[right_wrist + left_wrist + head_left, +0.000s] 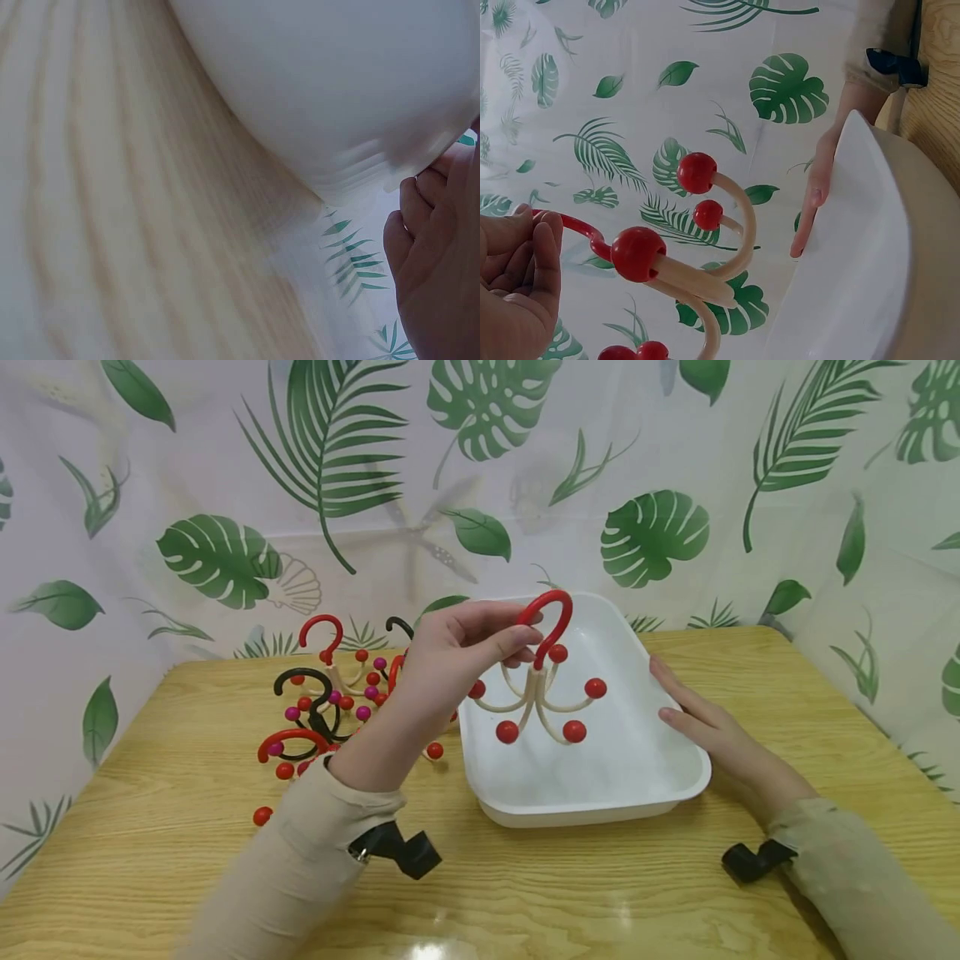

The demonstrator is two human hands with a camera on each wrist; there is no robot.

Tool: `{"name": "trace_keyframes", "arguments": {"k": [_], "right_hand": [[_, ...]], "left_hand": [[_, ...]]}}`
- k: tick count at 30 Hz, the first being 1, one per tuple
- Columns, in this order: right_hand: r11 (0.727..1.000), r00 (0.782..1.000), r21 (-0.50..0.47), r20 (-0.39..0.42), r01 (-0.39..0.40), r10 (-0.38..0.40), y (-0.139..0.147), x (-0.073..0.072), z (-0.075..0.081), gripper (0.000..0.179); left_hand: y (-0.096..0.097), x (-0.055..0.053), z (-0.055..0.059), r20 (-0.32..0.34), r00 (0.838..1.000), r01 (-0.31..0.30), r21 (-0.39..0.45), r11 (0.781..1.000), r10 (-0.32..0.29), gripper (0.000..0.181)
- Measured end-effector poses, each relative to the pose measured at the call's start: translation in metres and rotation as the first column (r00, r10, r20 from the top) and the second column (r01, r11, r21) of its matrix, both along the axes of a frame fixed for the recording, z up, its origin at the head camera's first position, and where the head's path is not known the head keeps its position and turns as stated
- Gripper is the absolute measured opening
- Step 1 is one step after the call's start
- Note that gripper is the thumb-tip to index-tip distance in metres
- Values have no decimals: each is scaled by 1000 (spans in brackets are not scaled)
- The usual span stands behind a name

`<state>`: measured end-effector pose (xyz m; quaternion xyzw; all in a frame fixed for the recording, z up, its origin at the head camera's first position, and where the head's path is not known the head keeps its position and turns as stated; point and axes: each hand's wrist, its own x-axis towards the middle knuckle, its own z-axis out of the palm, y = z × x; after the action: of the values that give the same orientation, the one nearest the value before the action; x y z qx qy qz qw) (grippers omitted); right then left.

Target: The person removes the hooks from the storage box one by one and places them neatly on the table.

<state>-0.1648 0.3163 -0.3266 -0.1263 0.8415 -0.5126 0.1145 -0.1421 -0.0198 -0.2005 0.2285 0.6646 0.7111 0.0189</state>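
Note:
My left hand [480, 643] pinches the red hook of a multi-arm hanger [537, 693] between thumb and fingers. It hangs upright over a white plastic basin [585, 814], its curved cream arms tipped with red balls. In the left wrist view the hanger [697, 277] lies sideways beyond the fingertips. My right hand [705, 718] grips the basin's right rim, thumb over the edge and fingers along the outside. In the right wrist view the curled fingers [416, 206] are under the rim, partly hidden by the basin.
Several more hangers [322, 702] with red or black hooks and red or magenta balls lie jumbled on the wooden table [150, 760], left of the basin and partly behind my left arm. A leaf-patterned sheet [375, 527] hangs behind the table.

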Motion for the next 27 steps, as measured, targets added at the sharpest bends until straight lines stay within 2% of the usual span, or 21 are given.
{"name": "trace_keyframes", "arguments": {"k": [5, 11, 17, 27], "right_hand": [[1000, 1000, -7, -17, -18, 18, 2, -1, -3, 58], [999, 997, 5, -72, -40, 40, 3, -2, -4, 57], [999, 997, -27, -55, -48, 46, 2, -2, -4, 57], [999, 998, -22, -45, -36, 35, 2, -1, -2, 58]], "left_hand": [[-18, 13, -5, -20, 1000, -21, -21, 1000, 21, 20], [-39, 26, -10, -4, 997, -75, -39, 996, 75, 24], [-61, 40, -16, -1, 991, -130, -94, 987, 131, 26], [-82, 56, -28, 80, 975, -193, -138, 971, 206, 26]]}}
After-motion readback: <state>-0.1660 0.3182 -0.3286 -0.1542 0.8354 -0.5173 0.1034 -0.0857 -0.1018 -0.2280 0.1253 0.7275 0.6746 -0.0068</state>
